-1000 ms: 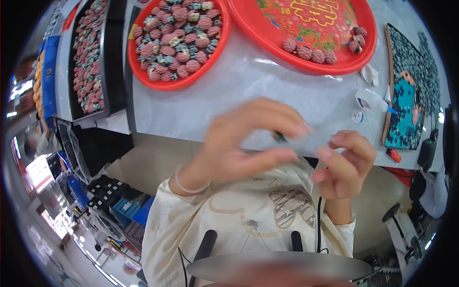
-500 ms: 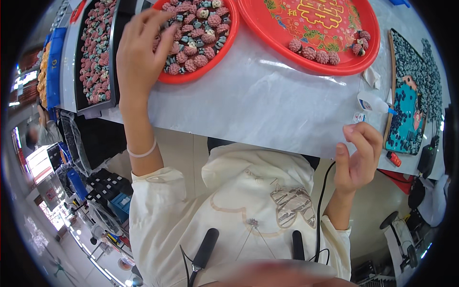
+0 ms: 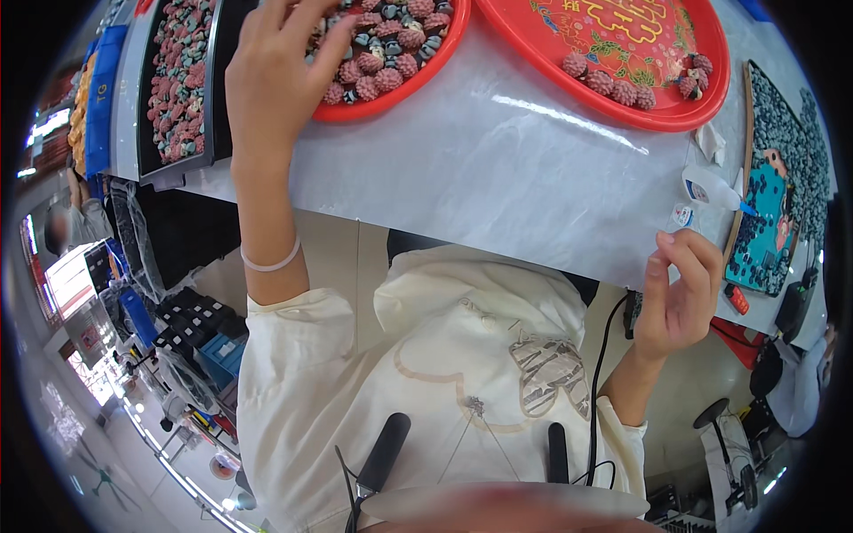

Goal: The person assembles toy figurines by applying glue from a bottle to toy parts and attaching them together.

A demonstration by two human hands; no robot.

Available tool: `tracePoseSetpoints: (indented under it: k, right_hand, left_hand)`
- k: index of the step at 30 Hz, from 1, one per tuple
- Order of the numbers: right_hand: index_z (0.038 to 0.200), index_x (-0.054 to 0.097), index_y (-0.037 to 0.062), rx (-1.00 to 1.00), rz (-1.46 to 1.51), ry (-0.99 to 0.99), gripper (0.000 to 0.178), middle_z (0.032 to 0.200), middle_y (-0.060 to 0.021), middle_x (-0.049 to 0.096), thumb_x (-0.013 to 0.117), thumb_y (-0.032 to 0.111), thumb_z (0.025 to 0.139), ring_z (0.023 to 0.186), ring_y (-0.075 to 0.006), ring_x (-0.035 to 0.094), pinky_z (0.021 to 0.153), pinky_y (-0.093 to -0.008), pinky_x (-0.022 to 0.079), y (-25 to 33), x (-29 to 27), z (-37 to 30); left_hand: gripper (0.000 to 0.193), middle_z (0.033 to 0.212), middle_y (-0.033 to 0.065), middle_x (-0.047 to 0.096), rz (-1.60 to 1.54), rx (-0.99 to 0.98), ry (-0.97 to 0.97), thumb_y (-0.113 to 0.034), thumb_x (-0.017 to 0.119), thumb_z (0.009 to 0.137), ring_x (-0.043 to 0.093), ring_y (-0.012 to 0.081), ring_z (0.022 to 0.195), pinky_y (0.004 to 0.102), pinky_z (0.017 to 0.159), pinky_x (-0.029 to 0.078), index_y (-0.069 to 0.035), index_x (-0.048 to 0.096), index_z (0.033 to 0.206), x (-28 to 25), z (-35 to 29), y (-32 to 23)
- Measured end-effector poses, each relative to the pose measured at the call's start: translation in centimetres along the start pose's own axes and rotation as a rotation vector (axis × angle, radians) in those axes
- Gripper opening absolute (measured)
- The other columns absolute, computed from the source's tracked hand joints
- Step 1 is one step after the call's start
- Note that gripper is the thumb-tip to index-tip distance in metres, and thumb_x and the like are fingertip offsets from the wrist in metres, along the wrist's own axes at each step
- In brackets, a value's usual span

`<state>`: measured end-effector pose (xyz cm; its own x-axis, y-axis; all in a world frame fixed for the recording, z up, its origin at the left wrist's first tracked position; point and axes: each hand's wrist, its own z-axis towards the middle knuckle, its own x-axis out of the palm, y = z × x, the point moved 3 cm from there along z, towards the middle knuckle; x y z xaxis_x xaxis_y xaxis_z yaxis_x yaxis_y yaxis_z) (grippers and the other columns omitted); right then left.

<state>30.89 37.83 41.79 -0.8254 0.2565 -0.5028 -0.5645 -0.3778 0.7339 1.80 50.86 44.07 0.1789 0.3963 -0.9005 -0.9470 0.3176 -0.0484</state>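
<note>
My left hand reaches over the left edge of a round red tray, its fingers spread. The tray is filled with small pink, bumpy, berry-like pieces mixed with grey-blue and cream bits. Some fingertips reach the upper picture edge, so their contact with the pieces is unclear. My right hand is raised by the table's front edge, palm inward. Its fingers curl loosely, with the thumb near the index finger and nothing visible between them. Close above it lie a small labelled piece and a white glue bottle with a blue tip.
A larger red tray with gold patterns holds several pink clusters along its near rim. At left stands a black bin of similar pieces. Far right, a teal tray carries dark pieces; a red object lies beside it.
The view has shifted, so the trays sit higher and further right. My left hand stays over the small tray. My right thumb has come nearer to the index finger.
</note>
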Motion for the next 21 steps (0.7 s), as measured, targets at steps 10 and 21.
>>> tracePoseSetpoints:
  k: [10,21]
  right_hand:
    - [0.082,0.061,-0.0028,-0.026,0.025,0.03,0.022,0.073,-0.0115,0.056,0.056,-0.013,0.062,0.06,-0.0168,0.051,0.051,-0.0217,0.039,0.5,0.5,0.8]
    - [0.08,0.061,-0.0026,-0.032,0.051,0.018,0.024,0.068,-0.0111,0.056,0.056,-0.013,0.059,0.056,-0.0172,0.051,0.048,-0.0224,0.039,0.0,-0.3,0.4]
  left_hand:
    - [0.019,0.097,0.0059,0.054,-0.002,0.042,-0.054,-0.022,0.054,0.081,0.055,0.0227,0.085,0.0322,0.071,0.044,-0.011,0.06,0.095,0.9,0.0,-0.3]
    - [0.021,0.104,0.0063,0.053,-0.171,0.011,0.277,-0.018,0.051,0.082,0.056,0.0184,0.09,0.0259,0.069,0.044,-0.008,0.057,0.099,-1.5,2.1,-2.3]
